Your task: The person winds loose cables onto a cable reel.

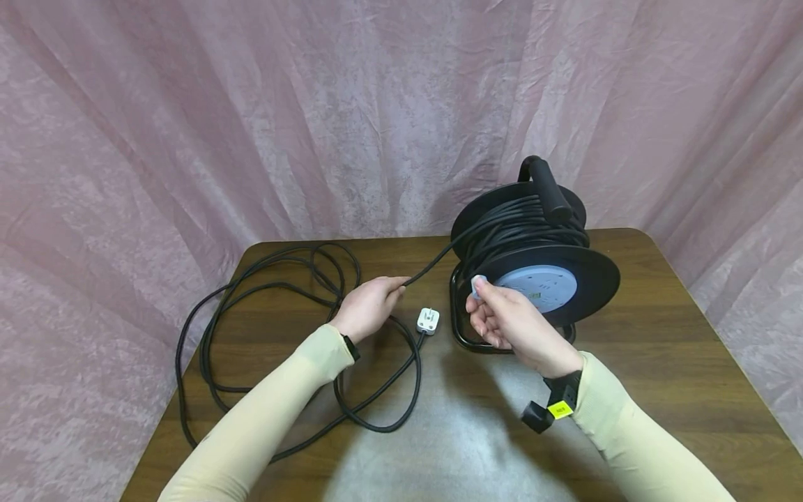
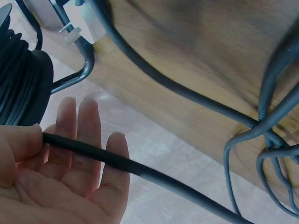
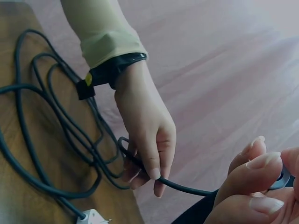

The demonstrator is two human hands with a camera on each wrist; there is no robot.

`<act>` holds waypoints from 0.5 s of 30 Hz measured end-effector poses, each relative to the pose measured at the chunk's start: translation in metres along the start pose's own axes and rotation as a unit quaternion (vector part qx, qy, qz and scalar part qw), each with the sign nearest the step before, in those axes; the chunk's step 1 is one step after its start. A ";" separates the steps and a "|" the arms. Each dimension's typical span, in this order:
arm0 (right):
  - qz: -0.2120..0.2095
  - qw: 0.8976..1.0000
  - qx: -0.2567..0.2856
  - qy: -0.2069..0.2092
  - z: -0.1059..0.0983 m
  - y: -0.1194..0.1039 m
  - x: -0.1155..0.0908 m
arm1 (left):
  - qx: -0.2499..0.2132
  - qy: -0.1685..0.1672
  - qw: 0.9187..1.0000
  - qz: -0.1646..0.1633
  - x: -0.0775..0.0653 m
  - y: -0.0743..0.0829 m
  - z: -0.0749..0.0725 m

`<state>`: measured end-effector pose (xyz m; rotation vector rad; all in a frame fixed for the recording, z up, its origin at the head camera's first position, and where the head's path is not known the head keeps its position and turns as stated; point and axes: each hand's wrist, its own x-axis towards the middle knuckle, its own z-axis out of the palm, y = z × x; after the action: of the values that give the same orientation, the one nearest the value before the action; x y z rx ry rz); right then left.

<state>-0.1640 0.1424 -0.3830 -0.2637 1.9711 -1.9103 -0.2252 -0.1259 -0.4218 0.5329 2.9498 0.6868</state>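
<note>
Left grip (image 1: 369, 307) pinched the black cable (image 2: 161, 178) near the reel (image 1: 517, 230), apparently to keep that span straight, while the right grip (image 1: 514, 324) pinched the reel's pale knob (image 1: 478, 288), likely for leverage, with the reel standing toward the counter's (image 1: 677, 383) right side.

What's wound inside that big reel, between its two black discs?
Inside the reel lie many turns of black cable, one strand running out to the left hand. The core and any inner layers are covered.
</note>
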 end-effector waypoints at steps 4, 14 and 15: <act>-0.010 1.000 -0.006 0.009 -0.003 -0.007 -0.003 | -0.002 0.012 1.000 0.013 -0.002 -0.002 -0.002; -0.026 1.000 0.005 0.016 -0.016 -0.020 -0.012 | -0.002 0.052 0.997 0.049 -0.001 -0.003 0.000; -0.030 0.999 0.008 0.014 -0.018 -0.021 -0.013 | -0.001 0.056 0.997 0.053 -0.001 -0.002 0.000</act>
<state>-0.1619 0.1628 -0.3601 -0.2971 1.9863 -1.9771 -0.2249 -0.1285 -0.4226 0.6780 3.0422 0.7535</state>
